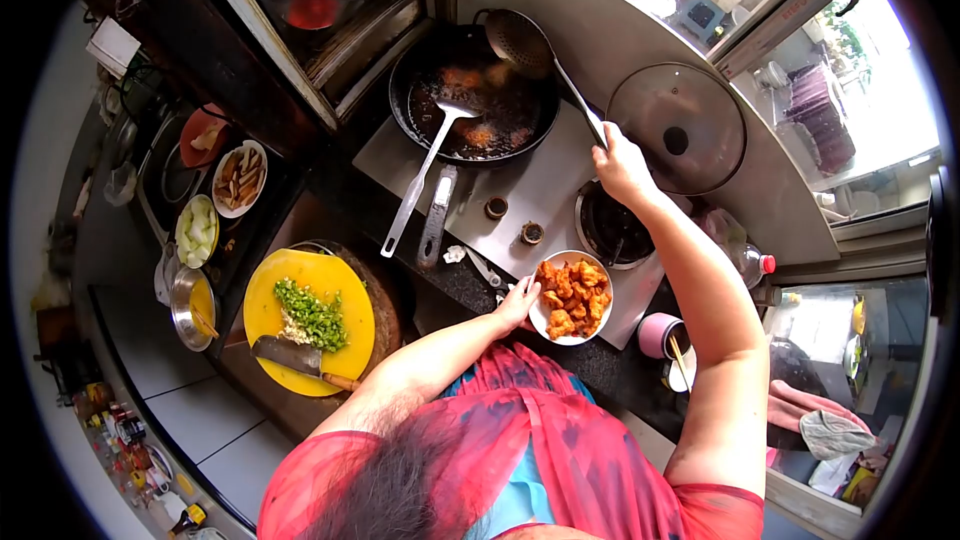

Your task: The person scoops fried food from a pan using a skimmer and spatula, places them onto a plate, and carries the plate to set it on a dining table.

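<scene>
My right hand (622, 162) is closed round the handle of a skimmer (518, 43), whose perforated head is over the back right rim of a black wok (402, 90). Dark oil with several frying pieces bubbles in the wok. A metal spatula (418, 185) lies across the wok's front rim, its handle toward me. My left hand (518, 302) grips the left edge of a white bowl (571, 340), which holds browned fried pieces (573, 296). The bowl is close to my body, in front of the stove (510, 255).
A yellow board (268, 290) with chopped greens (312, 314) and a cleaver (287, 354) is at the left. Beyond it stand bowls of ingredients (239, 178) and a metal bowl (186, 312). A glass lid (677, 128) leans behind the right burner (612, 225). A pink cup (658, 336) stands at the right.
</scene>
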`<state>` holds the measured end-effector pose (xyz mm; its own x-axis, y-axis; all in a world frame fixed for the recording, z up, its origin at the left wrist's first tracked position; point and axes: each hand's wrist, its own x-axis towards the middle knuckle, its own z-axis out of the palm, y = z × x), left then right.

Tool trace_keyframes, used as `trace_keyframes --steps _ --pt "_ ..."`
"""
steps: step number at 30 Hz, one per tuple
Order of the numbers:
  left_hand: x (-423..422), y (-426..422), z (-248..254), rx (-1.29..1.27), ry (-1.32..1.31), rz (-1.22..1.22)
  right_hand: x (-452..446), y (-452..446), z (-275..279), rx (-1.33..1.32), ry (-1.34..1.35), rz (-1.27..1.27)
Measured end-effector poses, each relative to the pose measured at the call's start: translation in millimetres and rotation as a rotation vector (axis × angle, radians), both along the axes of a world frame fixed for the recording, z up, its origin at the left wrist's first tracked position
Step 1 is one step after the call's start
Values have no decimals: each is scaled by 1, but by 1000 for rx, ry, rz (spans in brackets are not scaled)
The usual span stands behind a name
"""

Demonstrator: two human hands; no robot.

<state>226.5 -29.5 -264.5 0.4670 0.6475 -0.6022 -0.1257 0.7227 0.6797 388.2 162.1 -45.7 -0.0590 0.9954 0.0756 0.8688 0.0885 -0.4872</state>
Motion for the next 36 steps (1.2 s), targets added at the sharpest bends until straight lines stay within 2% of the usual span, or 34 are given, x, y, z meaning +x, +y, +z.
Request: trace_keyframes --steps 4,7,8,10,13,16,17,18,19,20,21,22,23,24,26,28,30,32,34,36 --pt "5 3 -2 2 50 49 3 0 1 -30 4 5" --pt "11 7 -3 127 280 -42 4 -1 7 -51 -11 16" --pt "15 5 -2 120 412 -44 5 -1 10 -56 -14 21" --pt "20 5 -6 24 485 6 7 -2 19 -74 -10 23" --pt "10 13 7 -111 404 -9 8 -2 33 -198 -13 -25" --pt "-6 28 31 -42 508 -110 -1 -5 54 -362 41 -105" --pt "-10 25 5 170 525 -89 -6 -5 69 -440 55 -133" --pt "-21 24 25 426 526 -20 -10 -6 77 -520 71 -164" --pt "-40 23 75 682 520 51 -9 -5 77 -489 61 -163" --pt "-81 39 175 692 244 149 -4 5 84 -569 37 -121" --pt "-100 47 203 926 369 305 -3 11 90 -608 33 -124" --pt "-120 57 211 1080 494 440 -3 15 97 -647 29 -127" --pt "-140 69 225 1278 768 513 -6 17 106 -656 -2 -122" --pt "-159 77 218 1300 1086 496 -8 19 115 -667 81 -121" --pt "-190 88 177 1044 1336 334 -9 32 124 -837 18 -102" --pt "-210 97 143 546 931 184 -13 39 131 -896 67 -86" --pt "-212 98 132 379 573 148 -16 42 140 -972 170 -109" --pt "-217 101 135 342 500 82 -24 41 152 -1028 232 -165" --pt "-218 104 130 483 658 205 -30 38 159 -1093 311 -217" --pt "-223 104 133 553 730 188 -34 35 162 -1166 410 -265"
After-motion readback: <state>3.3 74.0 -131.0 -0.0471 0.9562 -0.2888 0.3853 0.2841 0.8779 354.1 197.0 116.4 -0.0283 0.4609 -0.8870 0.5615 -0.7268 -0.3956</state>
